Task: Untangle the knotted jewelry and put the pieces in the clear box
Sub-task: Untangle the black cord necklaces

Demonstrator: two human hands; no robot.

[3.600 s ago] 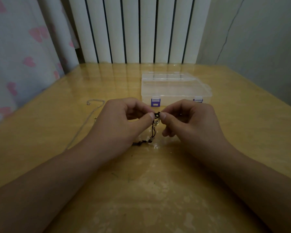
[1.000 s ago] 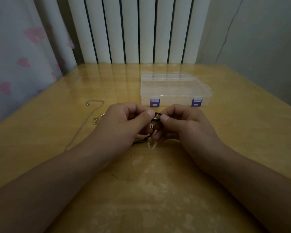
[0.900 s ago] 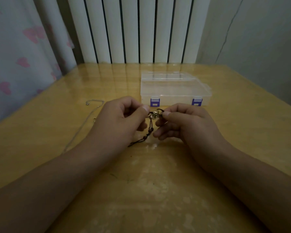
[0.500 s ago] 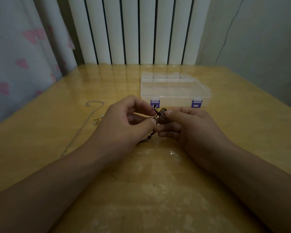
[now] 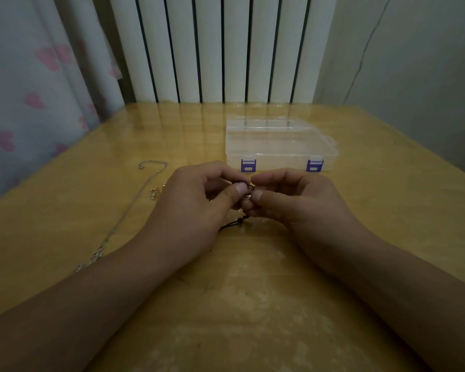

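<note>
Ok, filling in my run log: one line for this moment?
left hand: pinches knotted jewelry | right hand: pinches it too | silver chain: on table | clear box: closed

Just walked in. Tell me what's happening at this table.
A person is working at a small tangle of black cord and a ring, pinching it between the left hand and the right hand just above the wooden table. A loose end of the cord trails down to the tabletop. The clear box sits beyond the hands with its lid down and purple latches facing them. A thin silver chain lies stretched out to the left, outside the box.
</note>
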